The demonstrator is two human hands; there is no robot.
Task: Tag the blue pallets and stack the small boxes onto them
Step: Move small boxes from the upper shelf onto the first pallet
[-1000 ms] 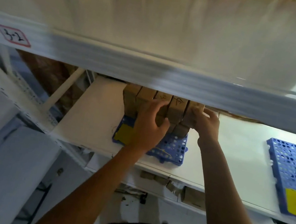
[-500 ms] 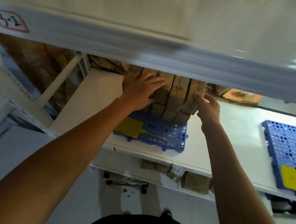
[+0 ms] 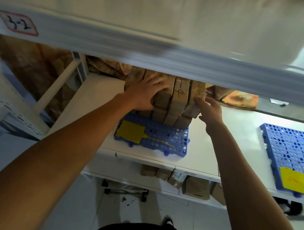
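Observation:
A blue perforated pallet (image 3: pixel 163 138) lies on the white shelf (image 3: pixel 208 155), with a yellow tag (image 3: pixel 130 134) on its front left corner. Several small brown boxes (image 3: pixel 178 99) stand stacked in two layers on the pallet's far half. My left hand (image 3: pixel 144 93) lies spread over the left boxes, fingers on top and thumb at the front. My right hand (image 3: pixel 209 110) touches the right end of the stack with its fingertips. A second blue pallet (image 3: pixel 298 154) with its own yellow tag (image 3: pixel 293 183) lies to the right.
An upper shelf beam (image 3: pixel 156 56) marked 3-2 overhangs the stack and hides its top rear. More brown boxes (image 3: pixel 186 182) sit on the lower shelf. Crumpled brown wrapping (image 3: pixel 34 70) fills the back left. A white upright (image 3: pixel 56 84) stands left of the pallet.
My left hand slid up from the pallet's front onto the top of the stack. The right hand stayed at the stack's right end. The view dropped, showing more of the pallet.

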